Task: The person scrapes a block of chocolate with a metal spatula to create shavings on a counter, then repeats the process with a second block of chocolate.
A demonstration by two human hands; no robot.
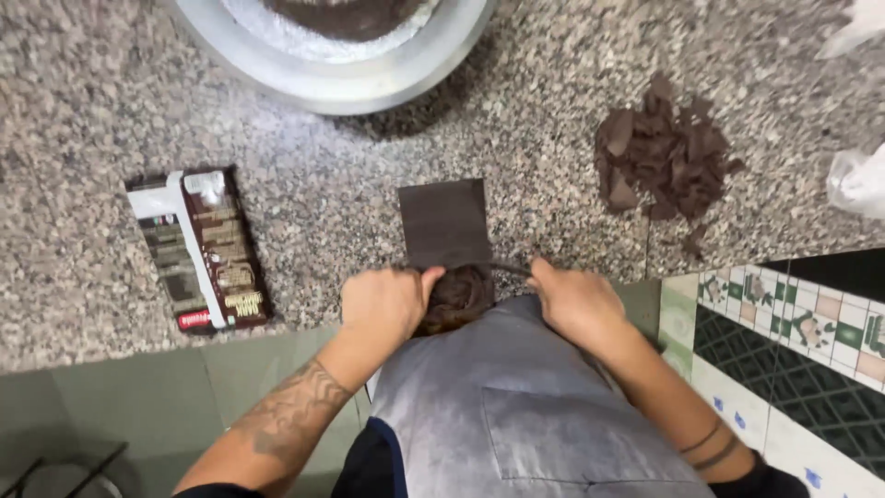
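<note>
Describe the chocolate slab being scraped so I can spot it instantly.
On the speckled granite counter, look at the near edge, between the left hand and right hand. The chocolate slab lies flat there: one smooth dark rectangle, unlike the loose shavings pile or the wrapped bar.

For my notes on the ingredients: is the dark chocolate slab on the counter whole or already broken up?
Cannot tell fully: the slab shows flat, unbroken, but the hands hide its near end. Broken chocolate pieces lie apart.

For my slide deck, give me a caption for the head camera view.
Both hands, left and right, shave curls off a dark chocolate slab with a blade on a granite counter.
</note>
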